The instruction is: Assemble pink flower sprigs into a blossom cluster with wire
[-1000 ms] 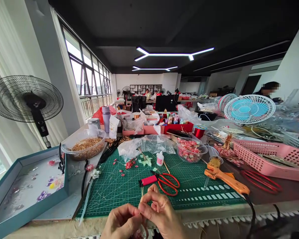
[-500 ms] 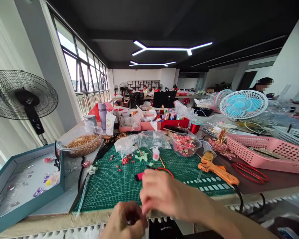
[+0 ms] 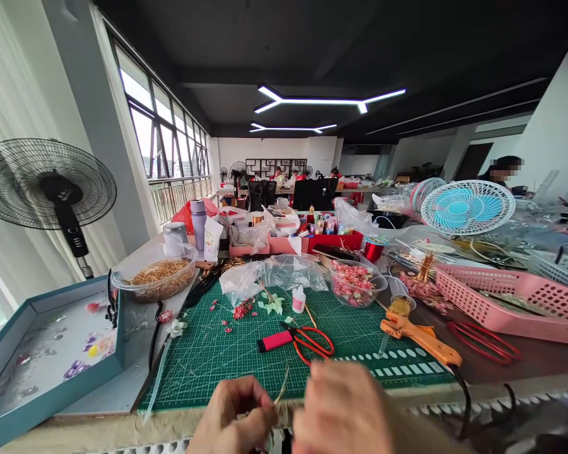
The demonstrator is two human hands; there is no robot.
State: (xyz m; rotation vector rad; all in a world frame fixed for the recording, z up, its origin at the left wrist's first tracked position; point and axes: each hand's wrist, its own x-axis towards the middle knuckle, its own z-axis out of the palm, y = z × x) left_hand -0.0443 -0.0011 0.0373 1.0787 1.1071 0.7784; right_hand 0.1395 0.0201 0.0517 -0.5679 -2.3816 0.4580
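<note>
At the front edge of the table, my left hand (image 3: 239, 416) is closed, its thumb and fingers pinched on thin pale gold wire (image 3: 283, 386) whose ends poke up above the fingertips. Whatever else it grips is hidden. Just to its right is my right hand (image 3: 348, 410), smeared by motion, its fingers curled and their tips out of sight. Beyond the hands, a pink lighter (image 3: 277, 341) and red-handled pliers or scissors (image 3: 315, 344) lie on the green cutting mat (image 3: 203, 366). A small white glue bottle (image 3: 298, 299) stands behind them, near red bead sprigs (image 3: 243, 309) and pale green leaves (image 3: 271, 302).
An orange glue gun (image 3: 419, 340) lies on the right with its cord over the edge. Around the mat are a tub of gold wire pieces (image 3: 158, 277), a tub of red beads (image 3: 355, 284), a pink basket (image 3: 506, 318) and a blue-grey tray (image 3: 38, 403).
My right hand has moved right and down, away from my left hand, uncovering the lighter and the red-handled tool. Wire ends now show above my left hand, which stays near the same place.
</note>
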